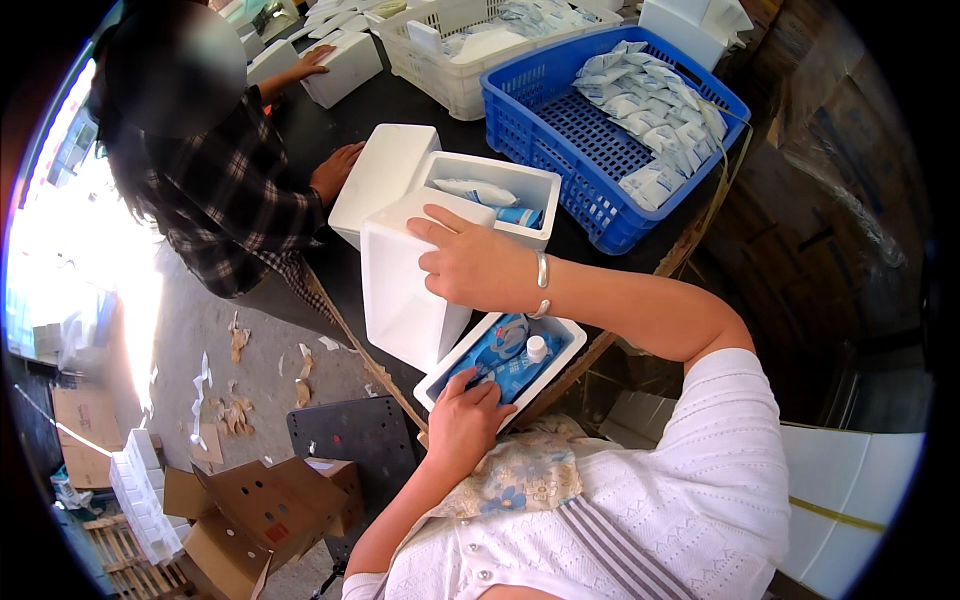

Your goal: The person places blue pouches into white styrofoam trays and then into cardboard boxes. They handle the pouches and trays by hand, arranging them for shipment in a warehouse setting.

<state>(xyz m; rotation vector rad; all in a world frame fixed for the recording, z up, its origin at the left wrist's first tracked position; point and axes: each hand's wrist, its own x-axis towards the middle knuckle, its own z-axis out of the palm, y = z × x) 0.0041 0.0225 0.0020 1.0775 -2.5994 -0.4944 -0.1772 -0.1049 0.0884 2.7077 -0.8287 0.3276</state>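
One white knit sleeve (715, 430) lies nearest. At the counter (418, 108), the left hand's (465, 425) curled fingers touch one white-capped blue pouch (516, 374) inside one open foam box (564, 352); the right hand's (462, 262) partly spread fingers lie over one tilted white foam piece (400, 310). Whether either grips, I cannot tell. Two baskets stand beyond: one blue basket (540, 150), one white basket (430, 78).

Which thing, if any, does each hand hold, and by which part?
Right hand: on the white foam box, at its upper part. Left hand: at the blue pouch. Whether either grips cannot be told.
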